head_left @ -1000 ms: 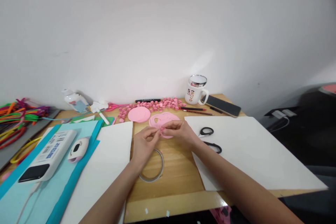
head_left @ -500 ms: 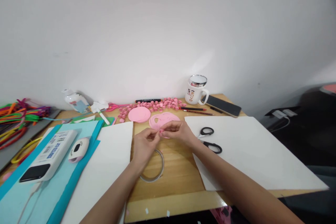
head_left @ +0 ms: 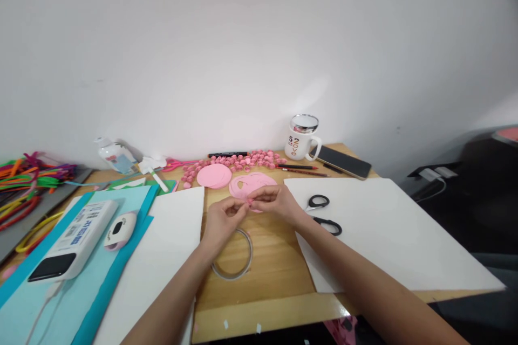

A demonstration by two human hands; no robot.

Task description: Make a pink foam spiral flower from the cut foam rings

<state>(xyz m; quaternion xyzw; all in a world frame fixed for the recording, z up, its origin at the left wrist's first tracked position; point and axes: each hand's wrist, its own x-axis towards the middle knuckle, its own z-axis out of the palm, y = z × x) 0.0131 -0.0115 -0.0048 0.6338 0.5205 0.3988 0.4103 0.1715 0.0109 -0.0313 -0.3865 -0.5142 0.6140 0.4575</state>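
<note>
Your left hand (head_left: 224, 221) and right hand (head_left: 280, 205) both pinch the pink roll (head_left: 250, 201) | it sits between them, near the cut paper (head_left: 262, 179) | two-sided grip probably keeps it from uncurling

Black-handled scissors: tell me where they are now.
In the head view, the scissors lie on the right-hand white sheet, beside the right forearm.

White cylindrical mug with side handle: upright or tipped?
Upright: the white cylindrical mug stands on its base on the brown wooden table, silver rim facing up.
</note>
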